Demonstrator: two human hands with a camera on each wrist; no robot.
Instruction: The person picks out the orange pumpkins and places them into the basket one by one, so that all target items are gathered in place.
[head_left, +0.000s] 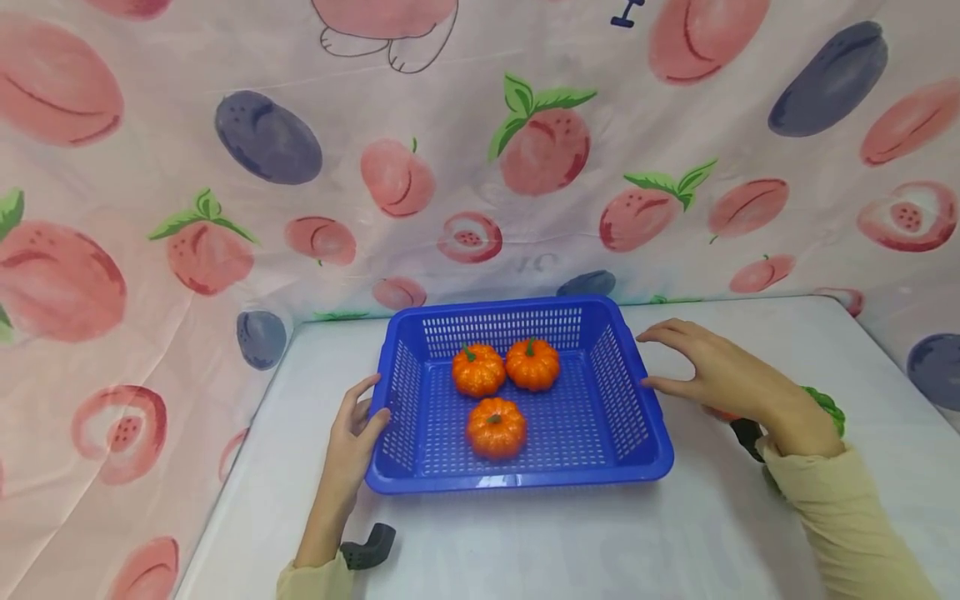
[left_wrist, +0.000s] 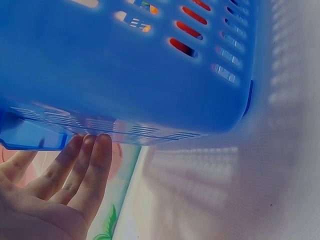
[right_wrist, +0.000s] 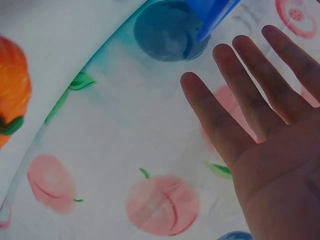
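A blue plastic basket (head_left: 517, 477) with slotted walls sits on the white table, holding three small orange pumpkins: one at the back left (head_left: 478, 371), another beside it (head_left: 532, 364) and a third nearer the front (head_left: 497, 427). My left hand (head_left: 355, 433) is at the basket's left side, thumb at the rim. In the left wrist view, its straight fingers (left_wrist: 95, 165) touch the outer wall from outside. Beside the right rim is my right hand (head_left: 697, 367), fingers spread and palm empty, thumb and fingertips close to the edge.
Partly hidden behind the right forearm lies a bumpy green thing (head_left: 823, 410) on the table. The right wrist view has an orange pumpkin (right_wrist: 12, 85) at its left edge. A fruit-printed cloth (head_left: 465, 108) hangs along the table's back and left. Dark wrist devices (head_left: 369, 546) are on both arms.
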